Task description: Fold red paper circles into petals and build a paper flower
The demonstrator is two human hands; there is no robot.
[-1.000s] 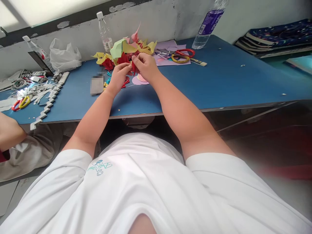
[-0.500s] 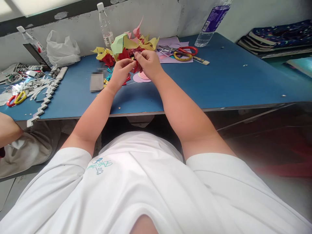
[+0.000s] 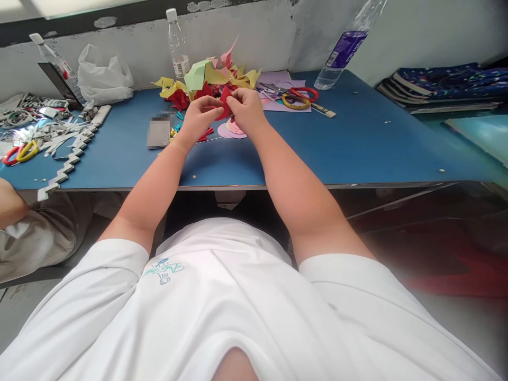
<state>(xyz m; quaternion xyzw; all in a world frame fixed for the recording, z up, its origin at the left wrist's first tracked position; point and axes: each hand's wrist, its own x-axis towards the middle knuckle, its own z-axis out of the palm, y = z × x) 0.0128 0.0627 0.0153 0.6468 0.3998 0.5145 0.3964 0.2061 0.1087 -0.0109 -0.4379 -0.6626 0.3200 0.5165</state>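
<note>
A small piece of red paper [image 3: 225,102] is held up between my two hands above the blue table. My right hand [image 3: 249,112] pinches it from the right, thumb in front. From the other side my left hand [image 3: 198,120] closes thumb and forefinger at its left edge; the exact contact is partly hidden. Just behind the hands lies a heap of folded paper flowers [image 3: 196,75] in yellow, red, pink and green. Pink and lilac paper circles [image 3: 226,130] rest below the right hand. Small red, blue and yellow folded pieces [image 3: 174,129] lie beside the left wrist.
Red-and-yellow scissors [image 3: 297,99] lie on lilac sheets [image 3: 278,79] at right. Plastic bottles [image 3: 178,53] stand along the wall, another bottle [image 3: 337,61] at right. Left are a plastic bag [image 3: 103,79], paper strips [image 3: 59,135] and a folded paper chain [image 3: 69,164]. A person's arm [image 3: 11,203] shows far left.
More of the red paper now shows between my hands, standing up above the fingertips. My fingers have moved slightly apart. The camera view has shifted a little.
</note>
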